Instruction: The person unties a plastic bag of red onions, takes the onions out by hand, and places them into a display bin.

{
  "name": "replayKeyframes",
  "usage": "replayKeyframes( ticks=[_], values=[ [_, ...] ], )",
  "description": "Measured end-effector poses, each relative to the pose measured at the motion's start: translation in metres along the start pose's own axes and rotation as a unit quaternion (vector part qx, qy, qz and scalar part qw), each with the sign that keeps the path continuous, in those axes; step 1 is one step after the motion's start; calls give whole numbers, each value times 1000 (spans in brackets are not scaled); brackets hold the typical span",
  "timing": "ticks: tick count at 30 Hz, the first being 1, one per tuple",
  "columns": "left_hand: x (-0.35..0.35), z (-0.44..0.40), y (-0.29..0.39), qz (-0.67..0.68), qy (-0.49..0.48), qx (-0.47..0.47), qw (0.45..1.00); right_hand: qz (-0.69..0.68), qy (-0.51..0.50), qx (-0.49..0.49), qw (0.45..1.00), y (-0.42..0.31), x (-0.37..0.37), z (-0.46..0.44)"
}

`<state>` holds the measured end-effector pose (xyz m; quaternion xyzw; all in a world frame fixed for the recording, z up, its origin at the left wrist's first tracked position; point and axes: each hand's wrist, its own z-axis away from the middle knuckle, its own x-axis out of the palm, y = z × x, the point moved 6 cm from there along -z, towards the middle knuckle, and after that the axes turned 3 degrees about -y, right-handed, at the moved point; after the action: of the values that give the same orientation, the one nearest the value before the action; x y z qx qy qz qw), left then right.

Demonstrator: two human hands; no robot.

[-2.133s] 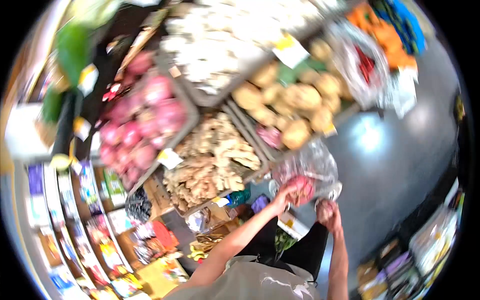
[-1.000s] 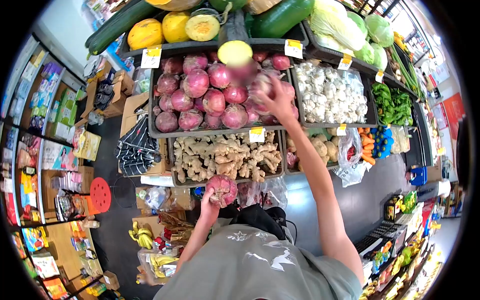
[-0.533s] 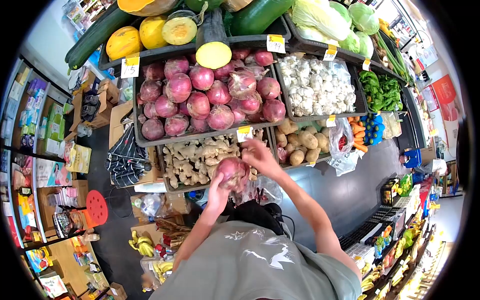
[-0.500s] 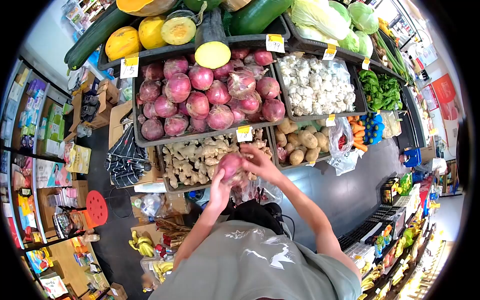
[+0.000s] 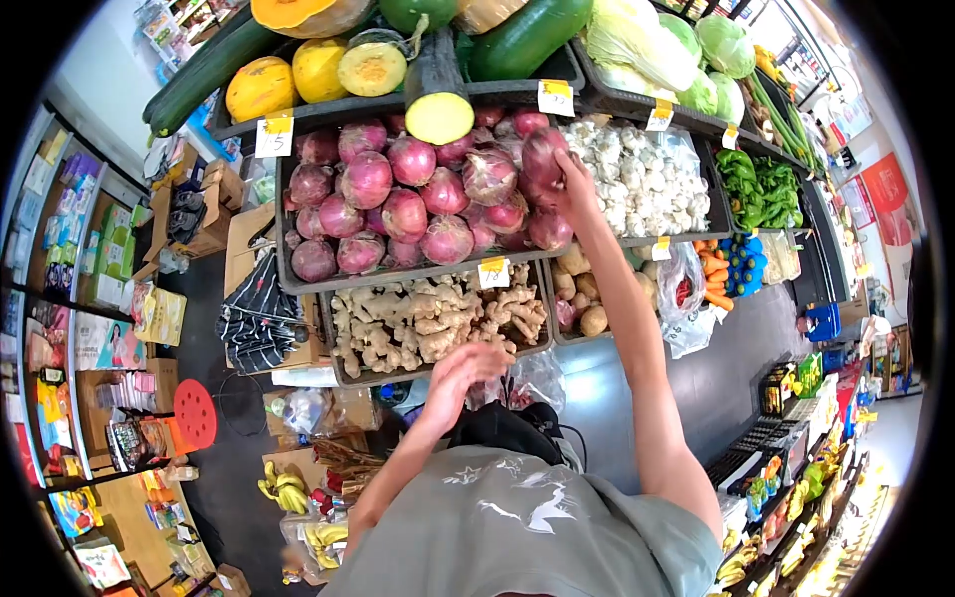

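Observation:
My right hand (image 5: pixel 575 187) is closed round a red onion (image 5: pixel 543 156) at the right end of the onion crate (image 5: pixel 418 271), beside the garlic (image 5: pixel 637 174). The held onion looks slightly blurred. Many more red onions (image 5: pixel 403 215) are heaped in that crate. My left hand (image 5: pixel 466 375) hovers in front of the ginger (image 5: pixel 428 316), fingers stretched out, with nothing in it. A price card (image 5: pixel 493 272) is fixed to the crate's front edge, between my hands.
Behind the onions lie a cut dark-skinned gourd (image 5: pixel 438 117) and yellow melons (image 5: pixel 262 90). Potatoes (image 5: pixel 594 319) and carrots (image 5: pixel 714 279) are at the right, with a hanging plastic bag (image 5: pixel 681 284). Cardboard boxes (image 5: pixel 211 204) and a red stool (image 5: pixel 195 413) stand left.
My right hand has carried the onion from in front of the ginger up and right to the onion crate. My left hand has let go of it and sits slightly lower.

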<state>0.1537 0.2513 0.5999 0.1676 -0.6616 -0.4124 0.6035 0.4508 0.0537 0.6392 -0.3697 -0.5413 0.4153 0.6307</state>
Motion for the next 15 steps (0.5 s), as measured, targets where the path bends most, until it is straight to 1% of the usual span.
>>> replayKeyframes(
  ticks=[1, 2, 3, 4, 5, 6, 7, 8, 10, 11, 14, 15],
  values=[
    [-8, 13, -8, -2, 27, -13, 1000, 44, 5, -17, 999, 1, 4, -21],
    [-16, 26, -17, -3, 31, -10, 999, 166, 38, -60, 984, 0, 9, -34],
    [-28, 42, -30, 12, 67, -37, 997, 311, 50, -113, 942, 8, 2, -59],
    [-41, 58, -41, 26, 102, -65, 992, 446, 62, -165, 877, 17, -3, -75],
    [-49, 72, -49, 23, 104, -65, 992, 444, 61, -164, 879, 15, 1, -70],
    [-62, 86, -60, 33, 149, -80, 985, 349, 42, -141, 926, 10, 7, -63],
    [-70, 94, -65, 44, 194, -96, 975, 251, 23, -116, 961, 12, 6, -60],
    [-73, 99, -69, 45, 195, -99, 975, 251, 24, -113, 961, 12, 4, -52],
    [-78, 106, -67, 42, 241, -79, 966, 204, -38, -180, 962, 9, 0, -38],
    [-79, 102, -66, 38, 241, -75, 967, 214, -59, -175, 959, 10, -8, -29],
    [-73, 75, -54, 3, 242, -82, 967, 241, -29, -149, 959, 23, -46, -17],
    [-74, 63, -54, -5, 235, -84, 968, 300, -12, -159, 940, 23, -57, -14]
  ],
)
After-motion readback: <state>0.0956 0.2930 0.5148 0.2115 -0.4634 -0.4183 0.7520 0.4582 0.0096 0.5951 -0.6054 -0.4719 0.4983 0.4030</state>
